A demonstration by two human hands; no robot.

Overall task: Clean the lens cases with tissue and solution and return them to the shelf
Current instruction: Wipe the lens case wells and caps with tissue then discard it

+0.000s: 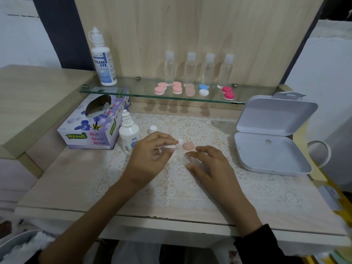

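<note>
Lace mat (209, 130) covering the pale wood tabletop (57, 187) at centre frame. Left hand (150, 153) pinching a twisted white tissue (172, 146) beside a round peach cap (188, 146); right hand (207, 164) lying open, fingers straight, at a clear lens case (178, 160). Glass shelf (114, 91), upper centre, carrying round coloured lens cases (177, 89) — solution bottle (128, 134) standing left of centre.

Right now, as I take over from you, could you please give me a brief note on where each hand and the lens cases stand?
Left hand pinches a twisted tissue beside the loose peach cap on the lace mat.
Right hand rests, fingers spread, on the clear case base.
Solution bottle stands by the tissue box.
Five capped cases sit on the glass shelf; whether they are cleaned is unclear.
Left: finish wiping this case, cap it, shelve it.
</note>
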